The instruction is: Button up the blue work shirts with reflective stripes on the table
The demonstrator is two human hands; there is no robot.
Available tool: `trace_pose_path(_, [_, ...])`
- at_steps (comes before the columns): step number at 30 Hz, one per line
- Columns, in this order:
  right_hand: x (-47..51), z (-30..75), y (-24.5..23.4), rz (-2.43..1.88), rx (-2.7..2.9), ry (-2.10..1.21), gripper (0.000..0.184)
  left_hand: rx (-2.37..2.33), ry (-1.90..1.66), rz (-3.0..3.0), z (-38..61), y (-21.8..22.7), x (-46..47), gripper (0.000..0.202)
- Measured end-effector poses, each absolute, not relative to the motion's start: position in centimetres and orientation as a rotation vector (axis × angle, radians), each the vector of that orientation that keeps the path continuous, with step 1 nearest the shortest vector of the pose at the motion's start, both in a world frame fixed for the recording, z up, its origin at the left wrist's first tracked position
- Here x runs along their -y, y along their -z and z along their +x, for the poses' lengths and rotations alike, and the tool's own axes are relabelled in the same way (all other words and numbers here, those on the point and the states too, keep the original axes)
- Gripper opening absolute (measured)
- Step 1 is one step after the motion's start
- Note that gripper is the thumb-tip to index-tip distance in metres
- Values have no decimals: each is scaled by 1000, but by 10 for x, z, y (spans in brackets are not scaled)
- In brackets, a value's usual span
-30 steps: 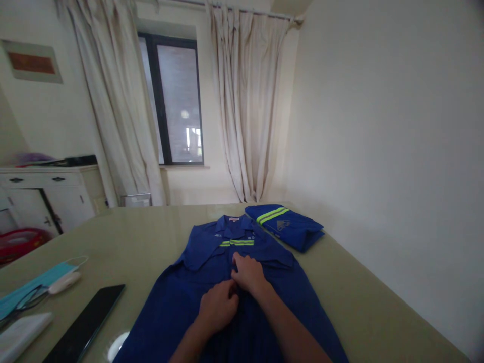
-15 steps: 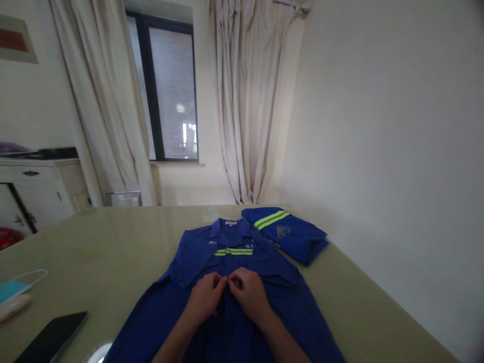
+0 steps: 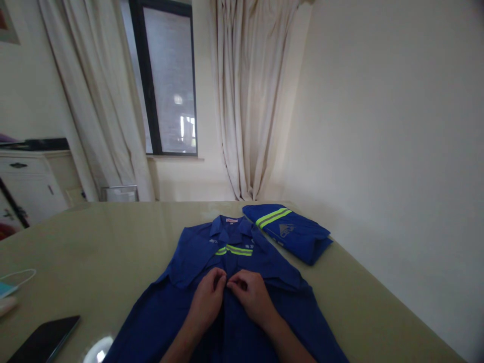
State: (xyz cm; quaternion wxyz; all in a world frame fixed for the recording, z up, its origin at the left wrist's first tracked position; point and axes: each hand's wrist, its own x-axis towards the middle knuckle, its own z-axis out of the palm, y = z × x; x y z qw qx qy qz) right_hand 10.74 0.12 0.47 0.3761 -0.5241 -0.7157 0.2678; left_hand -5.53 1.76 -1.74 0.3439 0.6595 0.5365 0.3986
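Note:
A blue work jacket (image 3: 234, 262) with yellow-green reflective stripes lies front up on the table, its collar at the far end and its sleeves spread to both sides. Over its front opening, below the chest stripe, my left hand (image 3: 208, 295) pinches the fabric edge between thumb and fingers. My right hand (image 3: 251, 295) is right beside it, thumb and forefinger pinched at the same placket. The fingertips nearly meet; whether a button lies between them is too small to see.
Behind the jacket on the right sits a folded blue garment (image 3: 291, 232) with a reflective stripe. A dark phone (image 3: 43, 340), a face mask (image 3: 8, 288) and a white round object (image 3: 99, 350) are on the table (image 3: 113, 252) at left. A wall (image 3: 397, 151) borders the right side.
Both hands stay at the jacket's front, with small finger movements; the left fingers have tilted more upright. The chest stripe now bends upward at the middle. The view has shifted slightly.

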Motion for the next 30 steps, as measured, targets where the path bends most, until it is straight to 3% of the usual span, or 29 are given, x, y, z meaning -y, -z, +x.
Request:
trace_pose_path(14, [-1, 106, -3, -1393, 1673, -755, 15, -1286, -1071, 1678, -54, 16, -20, 34])
trace_pose_path(19, [1, 108, -1, -1440, 1771, -681, 11, -1251, -1047, 1829, -57, 16, -18, 25])
trace_pose_path(30, [1, 107, -5, -1518, 1801, -533, 13, -1599, -833, 2047, -71, 6, -19, 29])
